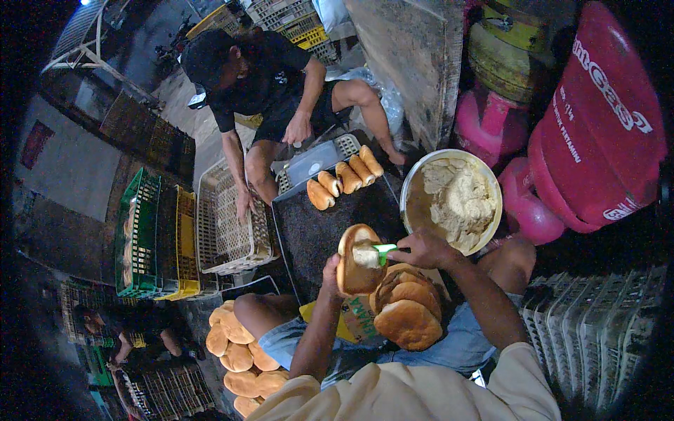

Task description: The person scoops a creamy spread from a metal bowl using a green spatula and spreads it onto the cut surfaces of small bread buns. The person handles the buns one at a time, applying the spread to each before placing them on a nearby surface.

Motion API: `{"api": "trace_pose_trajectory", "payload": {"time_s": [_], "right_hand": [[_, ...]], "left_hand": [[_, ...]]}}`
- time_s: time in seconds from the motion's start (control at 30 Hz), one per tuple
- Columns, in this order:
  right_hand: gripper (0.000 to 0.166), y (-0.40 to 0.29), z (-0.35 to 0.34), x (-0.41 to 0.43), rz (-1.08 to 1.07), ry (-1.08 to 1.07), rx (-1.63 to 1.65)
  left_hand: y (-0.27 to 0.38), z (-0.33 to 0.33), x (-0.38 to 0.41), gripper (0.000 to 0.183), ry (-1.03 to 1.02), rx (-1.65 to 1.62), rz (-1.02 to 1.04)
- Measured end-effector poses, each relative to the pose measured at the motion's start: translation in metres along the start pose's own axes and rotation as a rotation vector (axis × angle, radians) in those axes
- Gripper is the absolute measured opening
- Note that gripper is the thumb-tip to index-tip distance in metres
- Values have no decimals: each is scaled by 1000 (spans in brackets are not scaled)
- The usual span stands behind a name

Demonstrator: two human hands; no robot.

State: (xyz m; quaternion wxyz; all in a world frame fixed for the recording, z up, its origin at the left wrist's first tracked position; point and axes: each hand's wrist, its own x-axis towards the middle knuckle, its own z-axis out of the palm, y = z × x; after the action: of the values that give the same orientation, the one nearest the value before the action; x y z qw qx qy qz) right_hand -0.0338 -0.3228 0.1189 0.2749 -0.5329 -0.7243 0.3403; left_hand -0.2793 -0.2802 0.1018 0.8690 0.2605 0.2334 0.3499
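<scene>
My left hand [330, 274] grips an oval bread bun [355, 279] by its left edge, with the pale inner face turned up. In my right hand [424, 249] is a green spreader [385, 252], its blade lying against cream [364, 256] on that bun. Right beside this hand stands a round tub [405, 197] of pale, thick cream [466, 202]. A stack of buns [408, 321] rests at my lap, just below the bun I hold. Beyond my hands, several rolled breads [345, 177] lie in a row on a tray of dark sprinkles [310, 237].
A co-worker [274, 79] sits opposite, one hand in a white plastic crate [226, 210]. Green [142, 231] and yellow [184, 242] crates stand left. More buns [239, 352] pile by my left knee. Pink gas cylinders [595, 121] stand right. Another person [137, 331] is at lower left.
</scene>
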Motion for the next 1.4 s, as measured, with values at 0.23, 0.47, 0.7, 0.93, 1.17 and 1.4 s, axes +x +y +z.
{"api": "trace_pose_trajectory", "payload": {"time_s": [0.23,0.47,0.7,0.93,1.17,1.4], "right_hand": [[29,-9,-17,-5,-110,213,-104],[18,-3,9,10,-327,321,-160],[28,-10,18,5,-329,233,-429],[29,-15,18,8,-261,324,-594],[34,-6,4,-2,-309,224,-673],[25,3,-36,-11,4,334,-419]], "left_hand": [[-1,-50,10,64,416,287,-24],[4,-9,-6,74,194,-181,-89],[15,-26,-3,61,492,37,-97],[12,-2,-21,49,200,-157,-36],[13,-46,-5,45,429,-49,89],[19,-154,26,47,599,957,324]]}}
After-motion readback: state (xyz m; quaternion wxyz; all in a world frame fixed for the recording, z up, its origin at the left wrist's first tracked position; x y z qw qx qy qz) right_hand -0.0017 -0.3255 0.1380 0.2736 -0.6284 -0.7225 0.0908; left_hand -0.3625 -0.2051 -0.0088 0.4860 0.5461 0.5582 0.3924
